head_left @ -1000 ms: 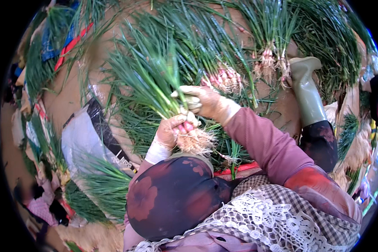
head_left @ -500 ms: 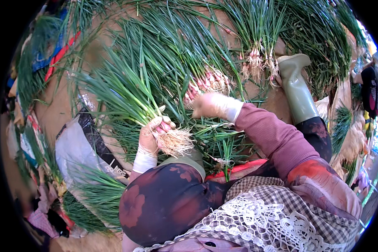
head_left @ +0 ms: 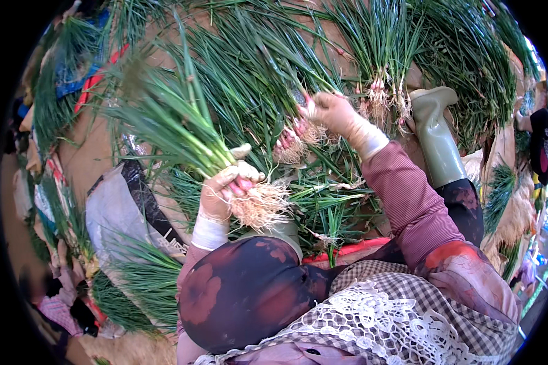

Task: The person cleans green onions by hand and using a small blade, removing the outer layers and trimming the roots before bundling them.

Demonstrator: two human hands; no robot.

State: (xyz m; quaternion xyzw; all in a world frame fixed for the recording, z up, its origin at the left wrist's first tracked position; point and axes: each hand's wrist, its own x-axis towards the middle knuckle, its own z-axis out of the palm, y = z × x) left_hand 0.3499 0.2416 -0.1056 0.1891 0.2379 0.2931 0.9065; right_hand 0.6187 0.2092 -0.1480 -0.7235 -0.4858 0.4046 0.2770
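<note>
My left hand [head_left: 220, 190], gloved with a white band at the wrist, is wrapped round a bunch of spring onions [head_left: 195, 137]. Their pink bulbs and pale, stringy roots stick out past my fingers toward the right, and the long green leaves fan up and to the left. My right hand [head_left: 333, 114] is at the pile of spring onions [head_left: 249, 67] in front of me. Its fingers are pinched together at the bulb end of the pile, with a pink stem showing by the fingertips. Pink bulbs with roots [head_left: 291, 143] lie just left of that wrist.
Another cluster of spring onions [head_left: 380, 91] lies right of the pile, beside my green rubber boot [head_left: 435, 140]. Loose green leaves [head_left: 323, 207] cover the ground between my legs. A grey and black plastic sheet [head_left: 119, 207] lies at left. Other people are at the far edges.
My right hand has moved up and slightly right, from beside the bulbs onto the far end of the bulb row, fingers now pinched there. The left hand keeps its bunch, shifted slightly.
</note>
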